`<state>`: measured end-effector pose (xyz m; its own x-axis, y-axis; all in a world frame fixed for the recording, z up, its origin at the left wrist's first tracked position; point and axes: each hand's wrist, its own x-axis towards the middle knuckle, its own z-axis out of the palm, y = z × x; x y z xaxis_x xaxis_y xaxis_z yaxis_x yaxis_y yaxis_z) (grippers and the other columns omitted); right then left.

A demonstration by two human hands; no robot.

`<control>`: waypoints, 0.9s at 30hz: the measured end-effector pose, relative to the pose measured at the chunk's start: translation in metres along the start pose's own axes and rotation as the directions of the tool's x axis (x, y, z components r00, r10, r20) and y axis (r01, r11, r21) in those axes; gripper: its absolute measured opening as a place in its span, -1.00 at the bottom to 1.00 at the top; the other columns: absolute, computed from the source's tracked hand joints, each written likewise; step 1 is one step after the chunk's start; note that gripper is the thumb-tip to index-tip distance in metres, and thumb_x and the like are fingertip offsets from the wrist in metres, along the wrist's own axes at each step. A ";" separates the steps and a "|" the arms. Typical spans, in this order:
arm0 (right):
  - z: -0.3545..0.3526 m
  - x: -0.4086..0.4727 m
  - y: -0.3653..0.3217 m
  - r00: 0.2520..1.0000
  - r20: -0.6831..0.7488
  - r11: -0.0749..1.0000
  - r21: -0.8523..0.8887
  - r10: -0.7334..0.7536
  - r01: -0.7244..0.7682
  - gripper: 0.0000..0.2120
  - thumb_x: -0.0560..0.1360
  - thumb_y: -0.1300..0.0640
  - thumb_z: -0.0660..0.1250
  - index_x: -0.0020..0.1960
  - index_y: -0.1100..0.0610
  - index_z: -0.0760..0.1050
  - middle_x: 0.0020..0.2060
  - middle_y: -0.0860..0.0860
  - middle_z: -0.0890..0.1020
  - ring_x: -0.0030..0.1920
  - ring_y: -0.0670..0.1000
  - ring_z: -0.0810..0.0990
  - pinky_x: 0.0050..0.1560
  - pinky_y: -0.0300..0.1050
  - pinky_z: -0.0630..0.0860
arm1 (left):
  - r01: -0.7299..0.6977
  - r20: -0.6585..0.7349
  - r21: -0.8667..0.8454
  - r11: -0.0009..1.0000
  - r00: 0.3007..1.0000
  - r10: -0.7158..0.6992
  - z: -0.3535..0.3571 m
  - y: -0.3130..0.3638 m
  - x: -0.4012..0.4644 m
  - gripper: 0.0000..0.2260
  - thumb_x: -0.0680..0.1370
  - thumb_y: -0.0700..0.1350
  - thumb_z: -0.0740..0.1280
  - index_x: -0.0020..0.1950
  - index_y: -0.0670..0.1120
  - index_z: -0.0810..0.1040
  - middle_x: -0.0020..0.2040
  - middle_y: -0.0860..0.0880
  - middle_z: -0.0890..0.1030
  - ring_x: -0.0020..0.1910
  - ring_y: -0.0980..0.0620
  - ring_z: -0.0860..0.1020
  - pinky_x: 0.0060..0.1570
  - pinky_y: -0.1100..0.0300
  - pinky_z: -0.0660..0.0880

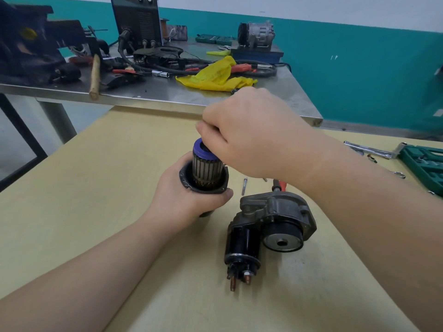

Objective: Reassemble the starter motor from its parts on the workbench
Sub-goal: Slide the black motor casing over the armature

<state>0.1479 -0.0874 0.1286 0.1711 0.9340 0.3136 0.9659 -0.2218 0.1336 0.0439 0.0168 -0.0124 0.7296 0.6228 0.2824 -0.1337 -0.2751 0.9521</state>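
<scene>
Rear table, left: wooden-handled hammer (94, 77) lying on the grey steel table (167, 97), handle end at the near edge.
Rear table, middle: crumpled yellow cloth (217, 76) among black cables.
Left hand (182, 197): fingers and thumb wrapped round the black cylindrical motor housing (203, 189), held upright above the pale wooden workbench (96, 188); thumb tip lies across the near rim.
Armature: ribbed metal armature with a purple end ring (206, 166) stands partly inside the housing, its upper half above the rim.
Right hand (251, 137): fingers curled down over the top of the armature, pinching its upper end; fingertips hidden behind the knuckles.
Near right of housing: small steel pin (244, 186) flat on the workbench.
Front centre-right: grey cast drive-end housing with black solenoid (268, 226) lying on the workbench, copper terminals toward the viewer, apart from both hands.
Far right: green plastic socket-set case (424, 166), open, with a chrome ratchet handle (369, 149) just beside it.
</scene>
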 end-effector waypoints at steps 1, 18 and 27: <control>0.000 0.001 0.001 1.000 -0.009 1.000 -0.006 -0.005 0.005 -0.59 0.73 -0.07 0.06 -0.26 0.03 0.26 -0.39 -0.04 0.36 -0.35 0.08 0.38 -0.23 -0.02 0.34 | -0.002 -0.002 -0.002 1.000 1.000 0.002 0.000 0.000 0.000 -0.60 0.19 0.06 0.66 -0.04 0.23 0.64 -0.13 0.06 0.72 -0.21 0.15 0.68 -0.25 0.27 0.63; 0.015 -0.024 -0.016 0.993 0.016 0.973 -0.195 -0.120 0.121 -0.76 0.73 -0.03 0.04 -0.05 0.03 0.32 -0.34 -0.03 0.39 -0.27 0.20 0.48 -0.35 -0.06 0.27 | 0.051 0.020 -0.084 0.995 0.999 -0.050 0.001 0.003 0.001 -0.71 0.12 0.00 0.54 -0.22 0.20 0.60 -0.33 0.15 0.63 -0.41 0.20 0.54 -0.42 0.32 0.49; 0.024 -0.020 -0.012 0.992 -0.058 0.981 -0.168 -0.112 0.101 -0.69 0.62 -0.04 0.00 -0.13 0.06 0.43 -0.44 -0.01 0.33 -0.41 0.20 0.46 -0.37 -0.08 0.27 | -0.021 0.036 -0.043 0.999 0.999 0.022 0.003 0.001 0.000 -0.75 0.14 -0.01 0.52 -0.29 0.26 0.57 -0.38 0.21 0.59 -0.44 0.24 0.50 -0.43 0.39 0.45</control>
<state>0.1377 -0.0964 0.0984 0.0501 0.9351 0.3509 0.9319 -0.1702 0.3204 0.0454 0.0143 -0.0121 0.7501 0.5898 0.2990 -0.1771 -0.2564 0.9502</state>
